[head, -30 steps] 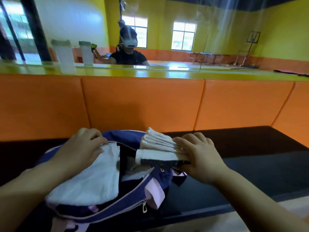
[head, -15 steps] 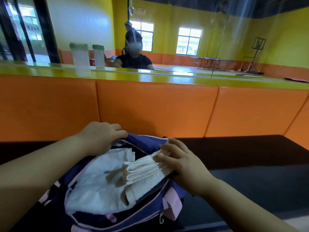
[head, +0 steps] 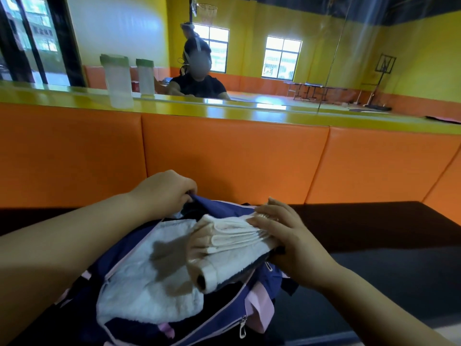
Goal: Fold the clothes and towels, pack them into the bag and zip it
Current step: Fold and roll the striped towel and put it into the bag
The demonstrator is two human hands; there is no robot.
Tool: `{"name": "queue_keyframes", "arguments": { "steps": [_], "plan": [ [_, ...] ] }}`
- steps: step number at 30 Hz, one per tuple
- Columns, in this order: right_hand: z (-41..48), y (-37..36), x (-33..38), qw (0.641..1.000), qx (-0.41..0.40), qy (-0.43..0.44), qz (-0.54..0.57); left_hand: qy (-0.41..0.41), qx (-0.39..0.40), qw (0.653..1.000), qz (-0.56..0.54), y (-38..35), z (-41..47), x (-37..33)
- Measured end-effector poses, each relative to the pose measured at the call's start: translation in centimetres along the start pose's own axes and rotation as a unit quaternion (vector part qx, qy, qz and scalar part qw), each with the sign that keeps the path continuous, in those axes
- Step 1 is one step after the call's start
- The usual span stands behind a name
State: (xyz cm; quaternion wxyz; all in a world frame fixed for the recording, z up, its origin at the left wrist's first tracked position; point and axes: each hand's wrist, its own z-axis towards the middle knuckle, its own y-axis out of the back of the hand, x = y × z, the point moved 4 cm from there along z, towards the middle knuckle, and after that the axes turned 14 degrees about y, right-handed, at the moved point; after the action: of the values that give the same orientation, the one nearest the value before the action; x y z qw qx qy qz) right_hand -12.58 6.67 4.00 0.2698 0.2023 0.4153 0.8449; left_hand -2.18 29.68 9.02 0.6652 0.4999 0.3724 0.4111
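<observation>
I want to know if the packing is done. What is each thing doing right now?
bag: unzipped, mouth wide open
folded towel: halfway into the bag's mouth, sticking out
flat white towel: lying inside the bag
left hand: gripping the bag's far edge
right hand: pressing on the folded towel
zipper pull: hanging loose

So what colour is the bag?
Dark blue bag with pale pink trim, seen in the head view.

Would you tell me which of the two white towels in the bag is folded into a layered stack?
The folded towel under the right hand, at the right of the bag opening; the other towel lies flat and spread out to its left.
</observation>
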Motion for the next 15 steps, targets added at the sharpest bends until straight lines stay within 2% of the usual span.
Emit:
{"name": "queue_keyframes", "arguments": {
  "steps": [3, 6, 8, 12, 15],
  "plan": [
    [1.3, -1.4, 1.5, 0.998, 0.015, 0.044, 0.045, 0.040, 0.056, 0.996, -0.048, -0.5, 0.1, 0.6],
    [2.0, -3.7, 2.6, 0.990, 0.077, 0.078, 0.087, 0.043, 0.089, 0.994, -0.041, -1.1, 0.0, 1.1],
    [2.5, -4.9, 3.2, 0.984, 0.106, 0.093, 0.105, 0.037, 0.089, 0.994, -0.045, -0.6, 0.0, 1.0],
    [3.6, -6.4, 4.2, 0.983, 0.108, 0.102, 0.111, 0.014, 0.059, 0.996, -0.060, 0.4, 0.1, 0.3],
    [3.5, -6.7, 3.5, 0.983, 0.146, 0.064, 0.095, 0.005, 0.039, 0.997, -0.067, 0.6, 0.2, 0.5]
  ]
}}
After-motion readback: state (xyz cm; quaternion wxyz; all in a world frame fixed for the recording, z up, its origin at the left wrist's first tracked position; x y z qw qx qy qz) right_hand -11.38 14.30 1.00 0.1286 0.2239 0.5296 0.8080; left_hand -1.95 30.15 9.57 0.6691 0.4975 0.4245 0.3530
